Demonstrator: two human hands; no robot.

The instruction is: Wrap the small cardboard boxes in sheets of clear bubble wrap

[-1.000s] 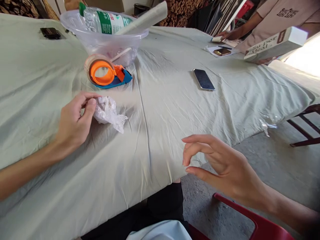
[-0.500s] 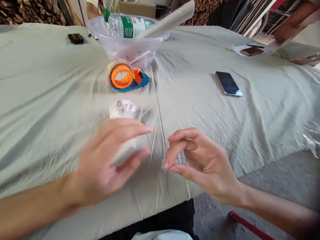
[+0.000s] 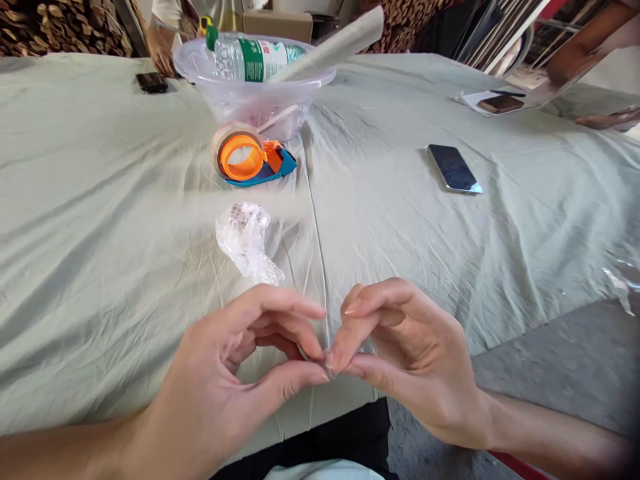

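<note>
My left hand (image 3: 235, 373) and my right hand (image 3: 405, 353) meet fingertip to fingertip above the near edge of the table. Both pinch a tiny clear scrap (image 3: 327, 360), too small to name for sure; it looks like a bit of clear tape or film. A crumpled wad of clear plastic (image 3: 245, 240) lies loose on the cloth just beyond my left hand. Farther back an orange and blue tape dispenser (image 3: 250, 157) with a roll of clear tape sits in front of a clear plastic bowl (image 3: 220, 80).
The bowl holds a water bottle (image 3: 255, 57) and a rolled paper tube (image 3: 330, 47). A phone (image 3: 453, 168) lies face up at the right, a small black device (image 3: 151, 81) at the back left. Another person's hand (image 3: 607, 120) rests at the far right beside a second phone (image 3: 503, 103) on paper.
My left hand let go of the plastic wad and swept right and toward me to meet my right hand. The right hand closed its pinch. The view shifted left.
</note>
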